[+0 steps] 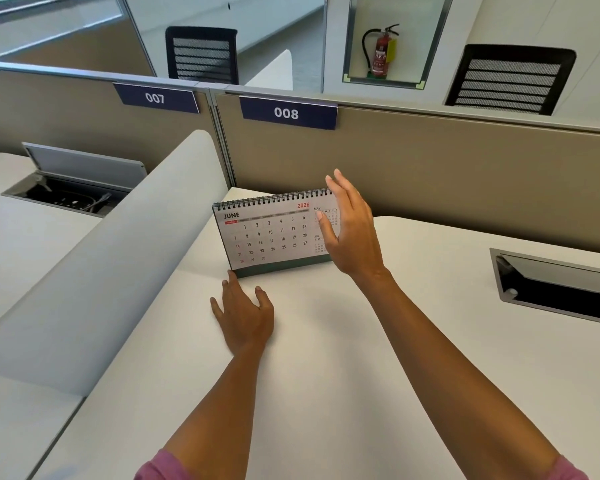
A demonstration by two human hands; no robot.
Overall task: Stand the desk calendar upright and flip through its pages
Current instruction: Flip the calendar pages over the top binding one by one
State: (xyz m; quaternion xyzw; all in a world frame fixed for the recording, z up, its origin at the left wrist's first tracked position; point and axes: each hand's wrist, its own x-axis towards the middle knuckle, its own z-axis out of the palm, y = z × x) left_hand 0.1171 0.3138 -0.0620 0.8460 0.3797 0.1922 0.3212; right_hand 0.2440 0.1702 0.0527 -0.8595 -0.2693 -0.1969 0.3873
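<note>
A spiral-bound desk calendar (271, 233) stands upright on the white desk (326, 341), its front page showing June 2026. My right hand (352, 230) hovers at the calendar's right end with fingers spread, covering that corner and holding nothing I can see. My left hand (245, 313) lies flat on the desk just in front of the calendar's dark green base, fingers apart, one fingertip touching the lower left corner of the base.
A beige partition (430, 168) with labels 007 and 008 rises right behind the calendar. A grey padded divider (118, 254) runs along the left. An open cable tray (561, 289) is sunk into the desk at right, another at far left.
</note>
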